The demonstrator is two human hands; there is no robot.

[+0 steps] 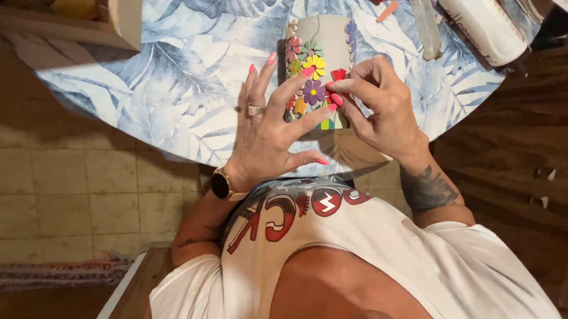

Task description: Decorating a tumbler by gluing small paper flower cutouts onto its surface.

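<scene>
The tall beige ceramic vase studded with colourful flower-shaped mosaic tiles (321, 62) lies on its side, long axis running away from the person, with the left hand (270, 131) spread wide against its near left flank and the right hand (377, 104) pinching a small red tile piece (338, 75) just right of the flowers.

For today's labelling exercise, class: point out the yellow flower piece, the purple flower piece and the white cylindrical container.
yellow flower piece (314, 65), head view, on its centre.
purple flower piece (313, 92), head view, on its petals beside the fingertips.
white cylindrical container (482, 20), head view, on the middle of its side.
</scene>
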